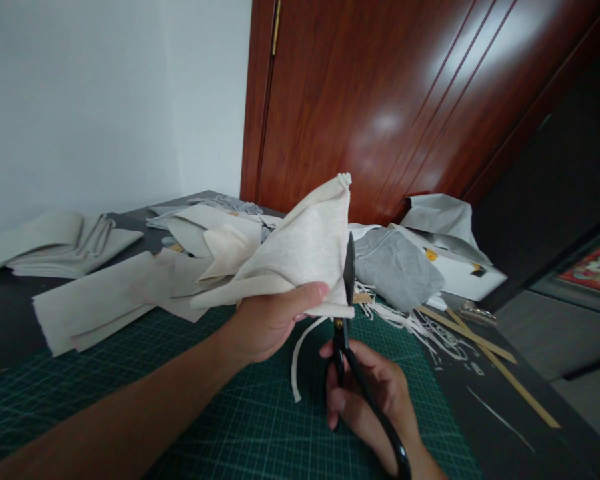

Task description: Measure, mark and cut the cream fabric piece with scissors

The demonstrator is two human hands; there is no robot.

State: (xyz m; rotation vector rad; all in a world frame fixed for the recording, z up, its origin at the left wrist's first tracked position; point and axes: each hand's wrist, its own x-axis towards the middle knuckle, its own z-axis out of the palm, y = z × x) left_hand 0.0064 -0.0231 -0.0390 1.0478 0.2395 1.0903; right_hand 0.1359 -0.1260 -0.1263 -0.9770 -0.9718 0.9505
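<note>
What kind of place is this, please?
Probably a home sewing or craft workspace: a green cutting mat, black scissors trimming cream fabric, and fabric offcuts nearby.

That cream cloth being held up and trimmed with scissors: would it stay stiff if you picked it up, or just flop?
Probably flop. The cream cloth folds and sags around the left hand, and a cut strip dangles limp below it. It looks light, since a few fingers hold it up. The weave seems matte, so it is likely not slippery.

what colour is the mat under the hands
Dark green with a pale grid of lines, the cutting mat shows best in the head view.
</note>
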